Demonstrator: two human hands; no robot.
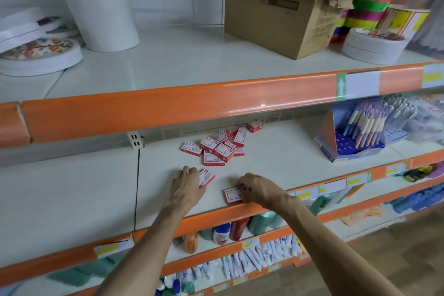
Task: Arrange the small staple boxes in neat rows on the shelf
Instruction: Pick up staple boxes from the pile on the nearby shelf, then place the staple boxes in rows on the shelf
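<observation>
Several small red-and-white staple boxes lie in a loose pile toward the back of the white middle shelf. One more box sits apart behind the pile. My left hand grips a single staple box, tilted just above the shelf in front of the pile. My right hand pinches another staple box that lies flat near the shelf's orange front edge. The two held boxes are a short gap apart.
A blue pen display stands on the same shelf at the right. A white socket with a black cord sits at the left back. The shelf above holds a cardboard box, paper rolls and plates. Bottles and tubes fill the lower shelves.
</observation>
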